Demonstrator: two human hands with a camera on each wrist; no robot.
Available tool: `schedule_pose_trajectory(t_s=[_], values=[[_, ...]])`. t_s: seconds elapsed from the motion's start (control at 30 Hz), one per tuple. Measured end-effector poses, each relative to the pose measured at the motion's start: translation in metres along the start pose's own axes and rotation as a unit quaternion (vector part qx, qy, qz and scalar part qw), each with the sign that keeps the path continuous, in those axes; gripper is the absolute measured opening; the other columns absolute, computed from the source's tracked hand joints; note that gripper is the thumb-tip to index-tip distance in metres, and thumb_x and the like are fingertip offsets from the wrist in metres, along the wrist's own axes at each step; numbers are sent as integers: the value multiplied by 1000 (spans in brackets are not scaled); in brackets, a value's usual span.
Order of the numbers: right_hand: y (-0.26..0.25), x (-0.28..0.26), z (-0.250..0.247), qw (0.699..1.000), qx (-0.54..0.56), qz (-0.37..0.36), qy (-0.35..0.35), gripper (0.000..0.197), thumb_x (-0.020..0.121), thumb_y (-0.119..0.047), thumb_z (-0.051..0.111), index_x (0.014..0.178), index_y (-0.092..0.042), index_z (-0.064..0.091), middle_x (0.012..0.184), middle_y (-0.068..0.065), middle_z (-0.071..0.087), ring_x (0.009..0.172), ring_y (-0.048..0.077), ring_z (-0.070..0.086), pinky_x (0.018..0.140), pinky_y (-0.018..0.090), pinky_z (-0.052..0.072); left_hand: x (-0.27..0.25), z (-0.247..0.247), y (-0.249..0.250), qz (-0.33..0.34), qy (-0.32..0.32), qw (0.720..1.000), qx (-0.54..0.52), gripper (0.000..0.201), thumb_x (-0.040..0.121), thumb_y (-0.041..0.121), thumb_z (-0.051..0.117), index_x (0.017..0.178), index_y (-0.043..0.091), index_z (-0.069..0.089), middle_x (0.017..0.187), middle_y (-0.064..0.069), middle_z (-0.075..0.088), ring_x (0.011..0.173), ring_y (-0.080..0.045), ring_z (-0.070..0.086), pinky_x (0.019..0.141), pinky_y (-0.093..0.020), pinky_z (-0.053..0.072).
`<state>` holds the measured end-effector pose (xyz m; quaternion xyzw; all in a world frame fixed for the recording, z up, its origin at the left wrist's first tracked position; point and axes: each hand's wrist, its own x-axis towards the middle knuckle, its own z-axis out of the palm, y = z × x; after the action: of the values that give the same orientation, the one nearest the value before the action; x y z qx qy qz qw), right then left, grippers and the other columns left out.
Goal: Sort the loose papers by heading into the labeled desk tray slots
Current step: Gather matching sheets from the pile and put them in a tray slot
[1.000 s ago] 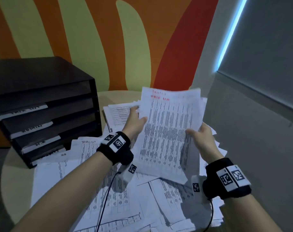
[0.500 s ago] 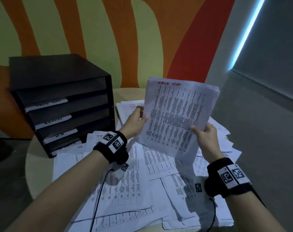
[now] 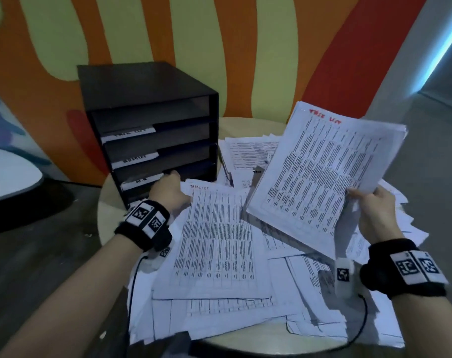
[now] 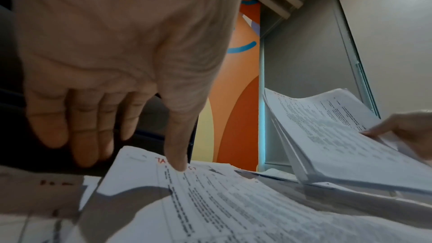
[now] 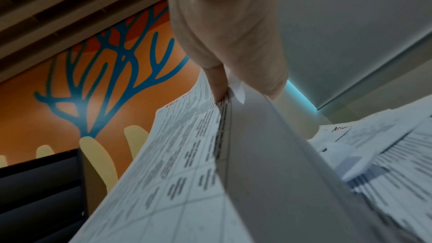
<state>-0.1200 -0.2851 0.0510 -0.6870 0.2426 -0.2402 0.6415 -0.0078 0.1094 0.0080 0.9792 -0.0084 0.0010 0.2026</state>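
Observation:
My right hand pinches the lower right corner of a stack of printed sheets with a red heading, held tilted above the table. In the right wrist view the thumb and fingers clamp that stack. My left hand lies by the black desk tray, at the top left corner of a sheet headed TASKLIST. In the left wrist view its thumb touches that sheet's red heading, and the fingers point down beside the sheet, holding nothing. The tray slots carry white labels.
Loose printed papers cover most of the small round wooden table, some hanging over its front edge. The tray stands at the table's back left. A striped orange and green wall is close behind, and a grey wall stands to the right.
My left hand let go of the stack and dropped left to the TASKLIST sheet by the tray. The right hand now holds the stack alone, further right.

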Motion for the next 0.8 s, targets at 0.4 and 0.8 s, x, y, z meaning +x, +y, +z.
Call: schedule_pose_trajectory(t_s=[0.4, 0.8], values=[[17, -6, 14, 999, -26, 18, -15, 14, 87, 3, 62, 100, 1, 58, 83, 5, 58, 88, 26, 51, 78, 38, 40, -9, 3, 3, 41, 55, 996, -57, 26, 80, 10, 68, 106, 6, 65, 105, -11, 63, 98, -28, 61, 79, -33, 51], [20, -9, 14, 999, -43, 15, -18, 23, 87, 7, 60, 109, 1, 61, 102, 12, 61, 92, 28, 54, 81, 38, 44, -35, -26, 26, 25, 12, 908, -419, 19, 93, -1, 57, 98, 10, 71, 85, 4, 72, 76, -8, 72, 55, -14, 52]])
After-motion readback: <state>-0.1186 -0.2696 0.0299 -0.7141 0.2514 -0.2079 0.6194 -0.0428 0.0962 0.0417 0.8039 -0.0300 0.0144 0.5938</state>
